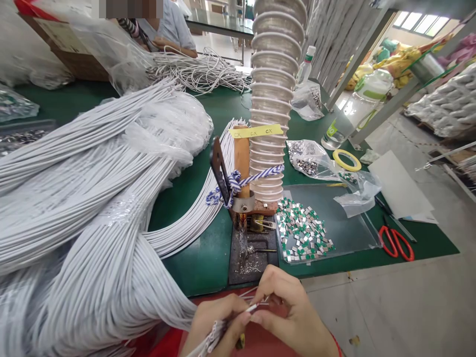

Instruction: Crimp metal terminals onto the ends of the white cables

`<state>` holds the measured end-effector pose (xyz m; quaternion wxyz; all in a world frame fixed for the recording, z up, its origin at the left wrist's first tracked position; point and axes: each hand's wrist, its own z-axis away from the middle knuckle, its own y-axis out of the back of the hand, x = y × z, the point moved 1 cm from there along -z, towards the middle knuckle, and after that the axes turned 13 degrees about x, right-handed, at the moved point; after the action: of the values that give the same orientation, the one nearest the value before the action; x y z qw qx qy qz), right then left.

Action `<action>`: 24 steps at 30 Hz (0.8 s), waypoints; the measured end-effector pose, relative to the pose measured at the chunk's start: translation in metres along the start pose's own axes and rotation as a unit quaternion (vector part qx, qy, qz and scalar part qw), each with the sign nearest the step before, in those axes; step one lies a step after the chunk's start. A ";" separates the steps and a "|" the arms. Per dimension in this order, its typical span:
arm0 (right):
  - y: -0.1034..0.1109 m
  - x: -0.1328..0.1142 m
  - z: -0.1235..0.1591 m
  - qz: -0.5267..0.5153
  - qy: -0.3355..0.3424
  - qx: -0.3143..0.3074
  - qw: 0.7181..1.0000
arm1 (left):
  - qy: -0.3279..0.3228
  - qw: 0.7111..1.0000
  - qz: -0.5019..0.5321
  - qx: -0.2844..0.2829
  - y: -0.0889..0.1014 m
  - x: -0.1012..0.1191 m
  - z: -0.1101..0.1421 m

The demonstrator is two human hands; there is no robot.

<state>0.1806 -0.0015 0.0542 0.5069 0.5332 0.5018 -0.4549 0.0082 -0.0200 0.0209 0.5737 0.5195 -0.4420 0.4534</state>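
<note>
Low in the head view, my left hand is closed around several white cables, their cut ends showing by the thumb. My right hand pinches the tip of one white cable, where the two thumbs almost meet. Thin wire ends stick out just beyond my fingers. What lies inside the right fingertips is partly hidden. Past my hands stands a soldering iron with a wooden handle, tied upright with blue-white cord over a dark base strewn with solder bits.
Large bundles of white cable cover the left side. A ribbed hose rises behind the iron. To the right are small metal-and-green connectors on a tray, red-handled scissors and yellow tape. A person sits opposite.
</note>
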 end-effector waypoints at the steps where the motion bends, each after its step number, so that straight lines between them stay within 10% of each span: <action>1: 0.001 0.001 0.000 0.001 -0.004 0.001 1.000 | -0.018 1.000 -0.010 -0.007 0.001 0.002 -0.004; 24: -0.005 -0.005 -0.012 0.104 0.036 0.031 0.993 | -0.055 0.996 -0.004 -0.066 0.017 0.009 -0.044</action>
<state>0.1748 0.0097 0.0593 0.5162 0.6143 0.4471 -0.3953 -0.0051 0.0257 0.0296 0.5831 0.5065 -0.4998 0.3920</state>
